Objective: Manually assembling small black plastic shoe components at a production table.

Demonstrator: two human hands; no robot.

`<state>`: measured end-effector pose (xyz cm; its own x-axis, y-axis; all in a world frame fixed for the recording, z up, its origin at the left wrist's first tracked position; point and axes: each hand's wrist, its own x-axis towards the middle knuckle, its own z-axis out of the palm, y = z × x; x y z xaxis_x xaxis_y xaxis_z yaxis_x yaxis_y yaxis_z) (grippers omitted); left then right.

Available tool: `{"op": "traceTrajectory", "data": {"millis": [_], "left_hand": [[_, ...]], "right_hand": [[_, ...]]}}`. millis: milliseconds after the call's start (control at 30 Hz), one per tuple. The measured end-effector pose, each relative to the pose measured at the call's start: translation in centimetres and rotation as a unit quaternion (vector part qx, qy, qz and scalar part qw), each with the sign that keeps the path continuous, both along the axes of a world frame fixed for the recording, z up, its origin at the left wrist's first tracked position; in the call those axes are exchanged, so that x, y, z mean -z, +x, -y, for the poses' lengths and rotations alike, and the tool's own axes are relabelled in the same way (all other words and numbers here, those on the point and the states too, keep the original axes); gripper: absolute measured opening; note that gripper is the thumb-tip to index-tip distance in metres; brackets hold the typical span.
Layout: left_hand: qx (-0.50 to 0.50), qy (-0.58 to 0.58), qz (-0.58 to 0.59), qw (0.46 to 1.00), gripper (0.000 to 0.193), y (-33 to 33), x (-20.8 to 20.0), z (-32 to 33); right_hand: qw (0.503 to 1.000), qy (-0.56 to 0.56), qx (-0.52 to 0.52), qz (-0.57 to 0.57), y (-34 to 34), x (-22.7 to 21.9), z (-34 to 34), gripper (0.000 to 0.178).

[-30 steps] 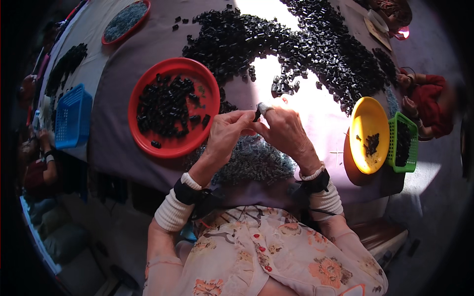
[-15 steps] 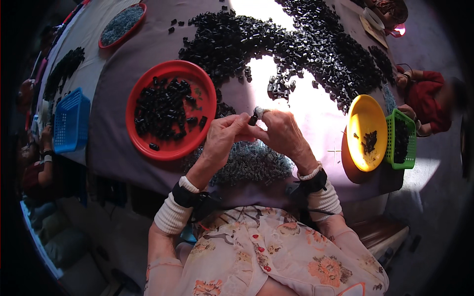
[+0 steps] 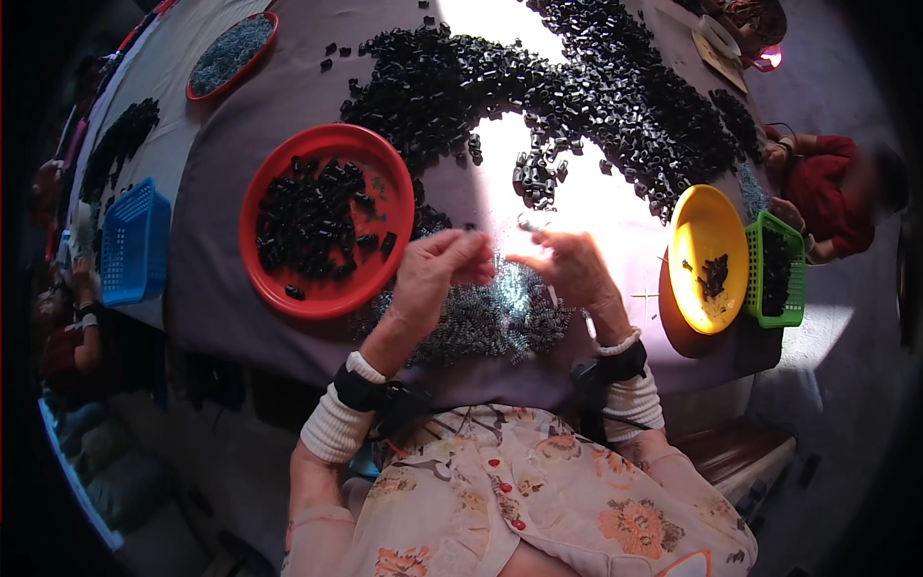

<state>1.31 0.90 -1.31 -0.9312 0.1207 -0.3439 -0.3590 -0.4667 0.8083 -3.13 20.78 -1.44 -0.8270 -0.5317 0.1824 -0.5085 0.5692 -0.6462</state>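
My left hand (image 3: 433, 277) hovers over the near end of the table, thumb and fingers pinched. A small dark bit shows at its fingertips, seemingly a small black plastic piece, mostly hidden by the fingers. To its right, my right hand (image 3: 577, 271) has its thumb and index finger apart with nothing seen between them. A whitish wrap (image 3: 531, 221) covers one of its fingertips. Below both hands lies a heap of small silvery, spring-like pieces (image 3: 481, 332). Left of my left hand stands a red round tray (image 3: 399, 183) with many black plastic pieces (image 3: 312, 216).
A large spread of black pieces (image 3: 615, 115) covers the far table. At right are a yellow plate (image 3: 707, 216) and a green basket (image 3: 777, 314). A blue basket (image 3: 135, 245) and a red dish of silvery pieces (image 3: 231, 58) stand left. Other people sit at both sides.
My hands, which met around a small black piece, have drawn apart. The right thumb and index finger have spread, while the left hand stays pinched.
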Motion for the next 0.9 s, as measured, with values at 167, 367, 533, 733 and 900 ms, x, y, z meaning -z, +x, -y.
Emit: {"op": "traceTrajectory", "data": {"millis": [167,367,533,733,900], "left_hand": [[-0.171,-0.041,0.021,0.984,0.033,-1.1,-0.5,4.5],[-0.187,-0.106,0.060,0.975,0.030,-0.1,-1.4,5.9],[-0.060,-0.105,-0.055,0.991,0.017,-0.1,-0.9,2.5],[0.002,-0.026,-0.064,0.998,0.022,-0.4,0.4,-1.2],[0.008,-0.037,-0.118,0.992,0.024,-0.6,0.0,-0.5]], "right_hand": [[0.988,-0.090,0.115,-0.047,-2.3,3.4,-3.6,0.014],[0.909,0.255,0.059,-0.324,-3.7,7.1,-5.0,0.029],[0.840,0.423,-0.020,-0.340,-1.0,6.0,-5.0,0.044],[0.993,-0.078,-0.004,0.092,0.1,0.4,-0.2,0.022],[0.945,-0.221,0.002,0.242,-0.4,-1.0,2.3,0.019]]}}
